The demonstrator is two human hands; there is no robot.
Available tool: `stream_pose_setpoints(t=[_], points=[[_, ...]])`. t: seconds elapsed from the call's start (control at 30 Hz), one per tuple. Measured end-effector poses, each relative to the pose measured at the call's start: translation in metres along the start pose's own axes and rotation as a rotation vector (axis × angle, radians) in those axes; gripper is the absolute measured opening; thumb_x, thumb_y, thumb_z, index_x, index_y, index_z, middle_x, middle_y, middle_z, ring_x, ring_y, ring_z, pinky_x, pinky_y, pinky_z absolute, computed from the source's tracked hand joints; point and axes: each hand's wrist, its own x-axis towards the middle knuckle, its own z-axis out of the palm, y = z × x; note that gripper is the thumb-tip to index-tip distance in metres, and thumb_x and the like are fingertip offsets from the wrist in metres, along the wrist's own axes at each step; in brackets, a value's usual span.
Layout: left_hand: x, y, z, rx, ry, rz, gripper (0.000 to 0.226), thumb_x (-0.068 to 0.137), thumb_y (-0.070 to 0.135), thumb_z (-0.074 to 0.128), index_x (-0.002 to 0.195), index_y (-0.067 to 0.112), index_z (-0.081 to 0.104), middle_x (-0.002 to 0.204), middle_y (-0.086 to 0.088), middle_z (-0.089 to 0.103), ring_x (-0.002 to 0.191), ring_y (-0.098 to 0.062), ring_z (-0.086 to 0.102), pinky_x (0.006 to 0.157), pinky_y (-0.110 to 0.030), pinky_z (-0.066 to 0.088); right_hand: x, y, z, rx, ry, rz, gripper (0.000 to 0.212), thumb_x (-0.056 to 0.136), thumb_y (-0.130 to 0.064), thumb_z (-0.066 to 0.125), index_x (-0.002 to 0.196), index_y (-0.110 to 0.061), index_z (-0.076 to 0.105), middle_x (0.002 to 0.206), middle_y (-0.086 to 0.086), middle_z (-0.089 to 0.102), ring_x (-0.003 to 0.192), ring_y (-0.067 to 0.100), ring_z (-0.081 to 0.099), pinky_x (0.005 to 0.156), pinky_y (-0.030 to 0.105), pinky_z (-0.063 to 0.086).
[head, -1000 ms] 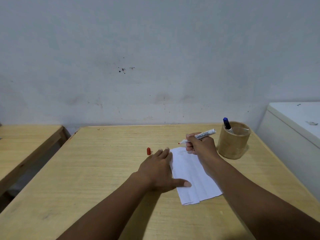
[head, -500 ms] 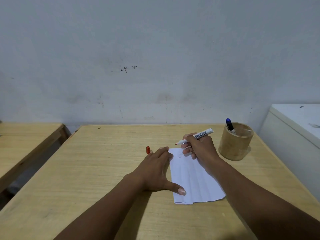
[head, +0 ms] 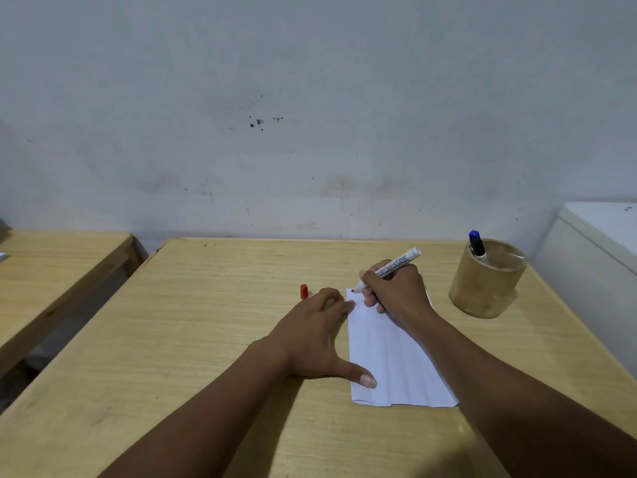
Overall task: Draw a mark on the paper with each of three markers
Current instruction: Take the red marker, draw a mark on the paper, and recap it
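A creased white paper (head: pixel 393 360) lies on the wooden table (head: pixel 206 339). My right hand (head: pixel 396 291) grips an uncapped white marker (head: pixel 396 264) with a red tip; the tip sits at the paper's far left corner. My left hand (head: pixel 317 336) lies flat with fingers spread, pressing the paper's left edge, thumb on the sheet. The marker's red cap (head: pixel 303 291) stands on the table just left of my left fingers. A blue-capped marker (head: pixel 477 244) stands in a round brown holder (head: pixel 486 281) to the right.
A white cabinet or appliance (head: pixel 599 250) stands against the table's right side. A second wooden table (head: pixel 51 267) sits to the left across a gap. The wall runs right behind the table's far edge.
My right hand has lowered the marker so its tip now meets the paper's far corner. The paper and my left hand shifted slightly, the sheet turning more upright in view.
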Motion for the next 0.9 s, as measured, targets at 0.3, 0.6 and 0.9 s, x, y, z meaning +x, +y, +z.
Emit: stream_pose_setpoints(t=[0.3,0.6,0.9], points=[[0.0022,0.0002,-0.0016,0.04,-0.061,-0.01,0.137,0.049,0.096,0.062,0.16,0.028,0.02,0.152,0.012,0.028,0.139,-0.013,0.033,0.117,-0.041,0.036,0.0002,0.0055,0.0004,-0.049,-0.016,-0.054,0.016,0.09,-0.021,0.077,0.086,-0.006,0.073,0.071,0.009,0.078,0.056,0.018,0.071,0.048,0.026,0.05],[0.0028,0.0003,0.0007,0.104,-0.143,-0.019,0.147,0.041,0.1,0.06,0.16,0.032,0.007,0.155,0.014,0.016,0.144,-0.023,0.021,0.122,-0.05,0.027,0.0007,0.0079,0.0008,-0.021,-0.049,-0.069,0.018,0.089,-0.022,0.08,0.084,-0.008,0.071,0.073,0.011,0.079,0.057,0.019,0.069,0.048,0.027,0.047],[0.0034,-0.0013,0.0035,0.093,-0.138,-0.019,0.146,0.039,0.101,0.059,0.158,0.032,0.011,0.156,0.012,0.016,0.145,-0.026,0.019,0.122,-0.051,0.027,0.0008,0.0093,0.0008,-0.016,-0.059,-0.092,0.017,0.089,-0.021,0.08,0.083,-0.007,0.072,0.073,0.011,0.079,0.056,0.018,0.069,0.047,0.025,0.046]])
